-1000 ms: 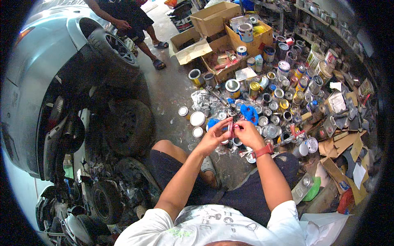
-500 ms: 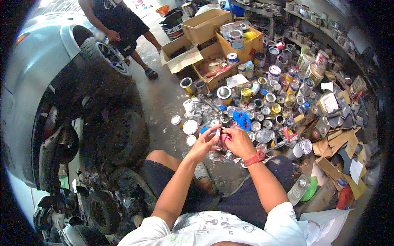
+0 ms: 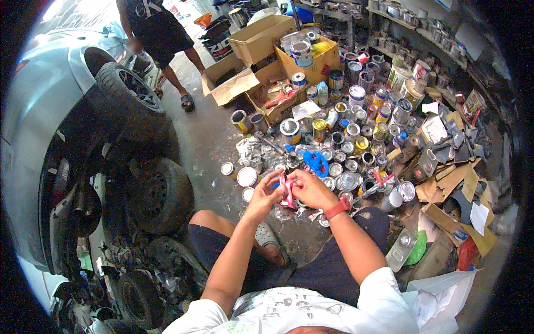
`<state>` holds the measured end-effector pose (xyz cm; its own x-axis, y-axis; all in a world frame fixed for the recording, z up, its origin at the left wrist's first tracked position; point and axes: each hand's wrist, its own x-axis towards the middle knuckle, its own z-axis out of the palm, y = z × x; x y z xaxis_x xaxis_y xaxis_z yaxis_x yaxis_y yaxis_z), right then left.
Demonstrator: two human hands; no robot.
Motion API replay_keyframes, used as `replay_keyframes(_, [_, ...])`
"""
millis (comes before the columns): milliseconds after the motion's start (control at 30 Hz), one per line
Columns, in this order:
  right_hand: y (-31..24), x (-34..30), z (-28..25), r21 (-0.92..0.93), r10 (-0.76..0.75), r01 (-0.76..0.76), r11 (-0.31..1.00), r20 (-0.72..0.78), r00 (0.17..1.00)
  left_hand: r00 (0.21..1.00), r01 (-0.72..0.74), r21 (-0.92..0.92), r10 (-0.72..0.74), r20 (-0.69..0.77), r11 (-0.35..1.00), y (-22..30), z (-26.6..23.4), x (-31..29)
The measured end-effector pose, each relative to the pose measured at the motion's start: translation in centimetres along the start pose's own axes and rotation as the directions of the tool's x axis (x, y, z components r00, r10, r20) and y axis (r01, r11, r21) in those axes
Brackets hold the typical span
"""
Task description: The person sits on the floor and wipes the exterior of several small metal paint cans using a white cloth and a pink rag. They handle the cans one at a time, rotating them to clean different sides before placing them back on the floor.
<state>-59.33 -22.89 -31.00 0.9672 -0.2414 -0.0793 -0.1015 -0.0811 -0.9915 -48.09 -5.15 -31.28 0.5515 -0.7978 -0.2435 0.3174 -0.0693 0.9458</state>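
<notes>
Between my two hands, above the floor in front of my knees, is a soft pink strip (image 3: 288,196); a loop of it hangs below the fingers. My left hand (image 3: 263,197) pinches one side of it with bent fingers. On the other side my right hand (image 3: 311,190), with a red watch (image 3: 337,208) on its wrist, has its fingers closed on the strip. What the strip is made of I cannot make out. Just beyond the hands lies a bright blue crumpled piece (image 3: 316,163) among the cans.
Many paint cans (image 3: 290,131) crowd the floor ahead and to the right. Open cardboard boxes (image 3: 261,40) stand behind them. White-lidded tubs (image 3: 247,177) are left of my hands. A lifted car (image 3: 50,94) and loose wheels (image 3: 161,189) fill the left. Another person (image 3: 158,33) stands beside it.
The pink strip, bunched between my fingers before, now shows as a longer hanging loop. My hands stay close together. The whole view has shifted slightly.
</notes>
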Motion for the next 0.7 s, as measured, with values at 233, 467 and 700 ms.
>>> replay_keyframes(233, [0.9,-0.1,-1.0,0.037,0.05,-0.051,0.998,0.04,0.998,1.0,-0.025,0.035,0.025,0.001,0.999,0.5,0.3,-0.1])
replay_keyframes(467, [2.1,0.5,-0.1,0.158,-0.014,0.044,0.986,-0.19,0.982,0.999,0.04,0.001,-0.04,-0.016,0.999,-0.6,0.8,0.1])
replay_keyframes(700, [1.5,0.1,-0.9,0.119,-0.033,0.024,0.993,0.074,0.997,0.992,0.071,-0.075,-0.078,-0.094,0.995,0.0,0.2,0.0])
